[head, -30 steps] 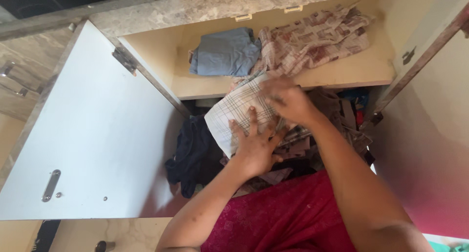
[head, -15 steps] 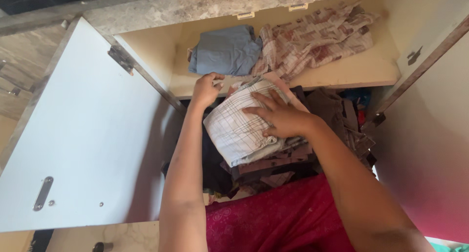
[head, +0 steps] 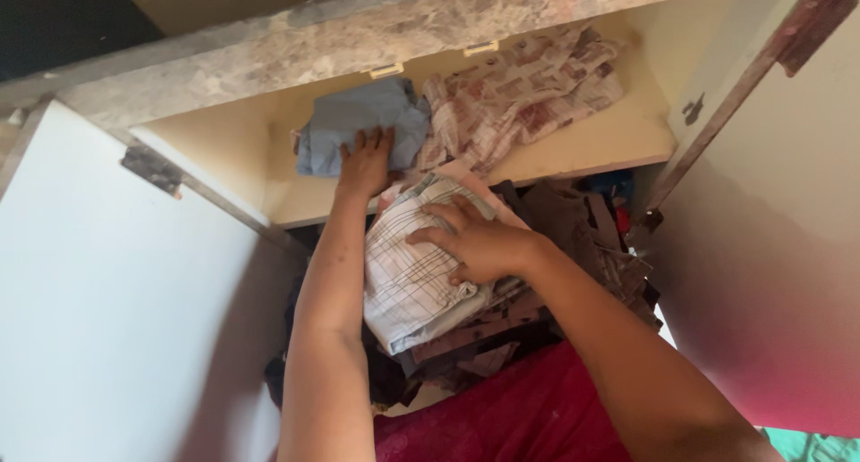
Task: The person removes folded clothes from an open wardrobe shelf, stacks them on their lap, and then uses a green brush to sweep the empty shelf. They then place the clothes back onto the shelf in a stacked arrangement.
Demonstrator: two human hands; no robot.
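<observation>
Right hand (head: 475,245) spread flat, pinning white plaid folded cloth (head: 414,265) atop stack beneath palm to steady it; left hand (head: 365,162) open-fingered on blue folded garment (head: 354,126) just beyond, on shelf (head: 573,148).

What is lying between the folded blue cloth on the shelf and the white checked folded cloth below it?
In the head view, only the left hand and the pale shelf edge lie between blue cloth and white checked cloth.

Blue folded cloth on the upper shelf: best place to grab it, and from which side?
Take the blue folded cloth at its front edge, coming from the open cabinet front. It lies flat on the shelf, and that edge faces outward. The left hand already rests there. Its right side touches the checked brown cloth, so that side looks crowded.
</observation>
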